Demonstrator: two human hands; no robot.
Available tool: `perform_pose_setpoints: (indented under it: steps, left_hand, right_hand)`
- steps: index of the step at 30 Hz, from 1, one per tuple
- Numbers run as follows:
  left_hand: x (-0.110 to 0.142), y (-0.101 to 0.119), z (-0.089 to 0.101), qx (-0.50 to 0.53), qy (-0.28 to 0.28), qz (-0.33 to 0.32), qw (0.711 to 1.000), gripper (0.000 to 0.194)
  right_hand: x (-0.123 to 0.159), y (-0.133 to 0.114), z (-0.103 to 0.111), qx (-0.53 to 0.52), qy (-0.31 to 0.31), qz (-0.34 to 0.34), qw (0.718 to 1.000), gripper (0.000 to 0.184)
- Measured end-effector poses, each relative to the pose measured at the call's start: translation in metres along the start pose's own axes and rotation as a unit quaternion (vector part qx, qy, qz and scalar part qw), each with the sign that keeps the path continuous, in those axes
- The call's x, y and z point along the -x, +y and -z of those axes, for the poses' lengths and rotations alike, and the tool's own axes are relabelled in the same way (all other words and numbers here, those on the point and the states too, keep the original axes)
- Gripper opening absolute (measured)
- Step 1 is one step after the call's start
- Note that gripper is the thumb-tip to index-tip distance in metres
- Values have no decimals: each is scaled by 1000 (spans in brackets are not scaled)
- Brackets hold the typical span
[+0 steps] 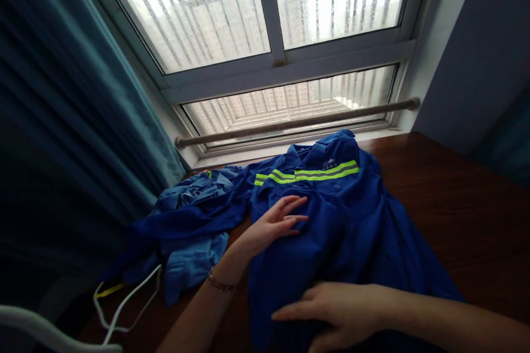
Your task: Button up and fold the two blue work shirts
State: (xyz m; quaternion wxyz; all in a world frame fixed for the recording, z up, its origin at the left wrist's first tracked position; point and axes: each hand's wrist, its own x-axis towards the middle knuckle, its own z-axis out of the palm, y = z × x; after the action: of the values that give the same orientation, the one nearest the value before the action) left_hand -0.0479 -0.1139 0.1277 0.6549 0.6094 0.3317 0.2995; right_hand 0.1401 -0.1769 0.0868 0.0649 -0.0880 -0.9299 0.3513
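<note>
A dark blue work jacket [364,231] with yellow-green and grey reflective stripes lies spread on a brown wooden table [476,220], its collar toward the window. Over the jacket's front, my left hand [277,220] is open with fingers apart; a bracelet circles that wrist. My right hand [335,309] is lower down over the same jacket, fingers stretched and slightly blurred. Nothing shows in either hand. One sleeve of the jacket reaches left across a lighter blue garment [196,262].
White hangers, one of them a bent wire-like hanger [128,309], sit at the lower left. A teal curtain [83,83] hangs on the left. Behind the table is a barred window [223,16] with a horizontal rail [298,121]. A wall [476,66] stands at right.
</note>
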Motion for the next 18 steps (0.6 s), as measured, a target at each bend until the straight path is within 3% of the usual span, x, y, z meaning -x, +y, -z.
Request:
perform_pose_setpoints:
  steps: [2,4,7,10,11,13,16,18]
  left_hand:
    - [15,5,-4,-245,-45,50,967,37]
    - [32,7,-13,-446,-106,77,886,36]
    - [47,-3,-35,-601,-166,88,777,39]
    - [49,-19,-51,-666,-140,108,724,22]
    - [51,-22,-51,-666,-128,116,725,21]
    - [60,-24,-42,-631,-88,122,761,32]
    - [93,-22,-14,-502,69,84,858,39]
    - [123,-26,6,-373,173,42,910,24]
  right_hand:
    - [0,3,1,47,21,-74,996,60]
    - [0,9,-1,94,23,-101,990,66]
    - [-1,17,-7,123,24,-87,988,69]
    - [1,18,-4,128,17,-81,988,65]
    - [3,16,1,121,4,-83,989,66]
    - [10,15,15,74,-39,-82,993,70]
    - [27,21,45,-79,-154,-66,983,57]
    - [41,35,64,-182,-225,-71,955,49]
